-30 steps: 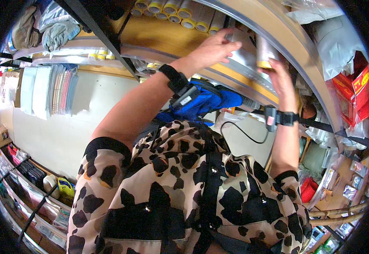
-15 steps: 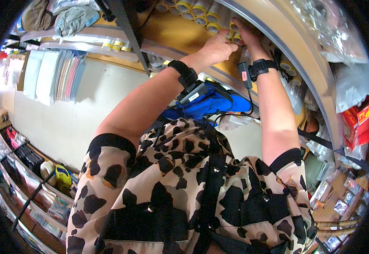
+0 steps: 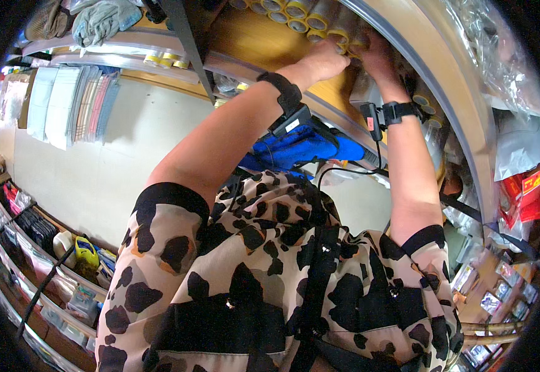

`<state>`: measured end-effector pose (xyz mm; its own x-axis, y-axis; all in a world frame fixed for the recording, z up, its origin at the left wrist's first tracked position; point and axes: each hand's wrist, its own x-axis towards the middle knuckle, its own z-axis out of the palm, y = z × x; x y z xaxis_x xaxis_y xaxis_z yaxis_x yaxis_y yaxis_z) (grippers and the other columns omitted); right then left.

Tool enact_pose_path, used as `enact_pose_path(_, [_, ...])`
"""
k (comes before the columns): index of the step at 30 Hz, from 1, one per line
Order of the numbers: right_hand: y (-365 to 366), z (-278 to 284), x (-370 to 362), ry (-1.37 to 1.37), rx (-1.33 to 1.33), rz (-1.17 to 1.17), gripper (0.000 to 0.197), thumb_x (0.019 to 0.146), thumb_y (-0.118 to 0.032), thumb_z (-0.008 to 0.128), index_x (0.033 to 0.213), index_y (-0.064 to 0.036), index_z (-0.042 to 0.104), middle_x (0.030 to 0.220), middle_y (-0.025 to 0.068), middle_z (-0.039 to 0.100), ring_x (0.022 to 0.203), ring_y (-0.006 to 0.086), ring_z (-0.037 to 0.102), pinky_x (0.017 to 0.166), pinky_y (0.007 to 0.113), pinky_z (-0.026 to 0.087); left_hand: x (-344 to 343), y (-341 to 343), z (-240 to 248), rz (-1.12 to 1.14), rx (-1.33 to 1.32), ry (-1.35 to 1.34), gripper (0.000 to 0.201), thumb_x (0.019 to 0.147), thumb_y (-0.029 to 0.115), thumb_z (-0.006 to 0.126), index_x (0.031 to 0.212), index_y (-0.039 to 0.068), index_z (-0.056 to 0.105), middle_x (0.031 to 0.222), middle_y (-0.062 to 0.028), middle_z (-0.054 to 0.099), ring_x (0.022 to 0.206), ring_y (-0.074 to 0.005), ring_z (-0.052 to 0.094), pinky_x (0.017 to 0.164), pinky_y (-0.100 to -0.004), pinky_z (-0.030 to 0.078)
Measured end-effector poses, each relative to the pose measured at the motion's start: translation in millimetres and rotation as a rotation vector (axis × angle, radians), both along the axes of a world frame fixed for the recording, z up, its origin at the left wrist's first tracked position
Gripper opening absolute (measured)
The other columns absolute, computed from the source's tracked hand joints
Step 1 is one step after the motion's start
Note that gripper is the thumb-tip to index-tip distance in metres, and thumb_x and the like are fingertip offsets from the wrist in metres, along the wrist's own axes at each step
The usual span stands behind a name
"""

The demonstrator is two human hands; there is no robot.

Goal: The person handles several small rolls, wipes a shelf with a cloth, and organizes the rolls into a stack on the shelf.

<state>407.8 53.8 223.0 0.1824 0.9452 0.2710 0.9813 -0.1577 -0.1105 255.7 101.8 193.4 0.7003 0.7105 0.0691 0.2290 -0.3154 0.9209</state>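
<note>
Rolls of clear film with yellow ends (image 3: 298, 26) lie stacked side by side on a wooden shelf (image 3: 251, 43) in front of me. My left hand (image 3: 324, 61) reaches to the near end of the stack, fingers curled against a roll there. From the right side, my right hand (image 3: 378, 59) is wrapped about the rolls at that end, close to the left. Its fingertips are partly hidden by the rolls and shadow. Both wrists carry black straps with small black devices (image 3: 372, 121).
A curved shelf edge (image 3: 468, 93) runs close by my right arm. A dark metal post (image 3: 189, 49) stands left of the rolls. Below the shelf is a blue cloth item (image 3: 307, 149). Folded sheets (image 3: 65, 105) stand at left; bins with packets (image 3: 40, 248) sit lower left.
Both hands have shifted slightly to the right along the shelf and stay close together at the roll ends. The view has also moved a little.
</note>
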Motion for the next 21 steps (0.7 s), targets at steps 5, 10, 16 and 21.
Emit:
enact_pose_path(5, [-6.1,-5.4,-7.5,-0.135,-0.013,-0.05,0.05,0.074,-0.029,0.06,0.116,-0.0054,0.046,0.113,0.0186,0.05,0.103,0.0359,0.046,0.088,0.04,0.037,-3.5,0.4,18.5,-0.144,-0.108,0.246,0.043,0.074,0.032,0.054,0.104,0.002,0.055,0.105,-0.0212,0.053,0.099,-0.0315,0.051,0.086,-0.0363,0.039])
enact_pose_path(10, [-26.8,8.5,5.8,0.237,-0.032,0.015,0.046,0.076,-0.023,0.057,0.116,-0.0037,0.044,0.116,0.0187,0.048,0.104,0.0312,0.047,0.088,0.038,0.036,-9.4,3.5,-5.7,-0.222,-0.073,0.12,0.055,0.074,0.034,0.053,0.118,0.001,0.044,0.119,-0.0239,0.044,0.11,-0.0329,0.043,0.095,-0.0362,0.033])
enact_pose_path(16, [-132.7,49.3,119.7,-0.477,0.276,-0.036,0.049,0.082,-0.031,0.052,0.121,-0.0039,0.041,0.121,0.0174,0.043,0.114,0.029,0.039,0.096,0.037,0.029,-30.6,-18.9,-4.6,-0.166,-0.07,0.195,0.062,0.076,0.029,0.055,0.124,-0.004,0.034,0.127,-0.0202,0.038,0.117,-0.0305,0.037,0.098,-0.032,0.029])
enact_pose_path(21, [-153.8,58.2,120.8,-0.005,0.209,-0.263,0.063,0.08,-0.039,0.054,0.127,-0.0037,0.032,0.131,0.0171,0.034,0.121,0.0303,0.031,0.099,0.036,0.024,-46.6,-26.9,-0.6,-0.117,-0.045,0.276,0.063,0.076,0.032,0.055,0.124,-0.003,0.034,0.127,-0.0202,0.038,0.118,-0.0297,0.036,0.099,-0.0317,0.027])
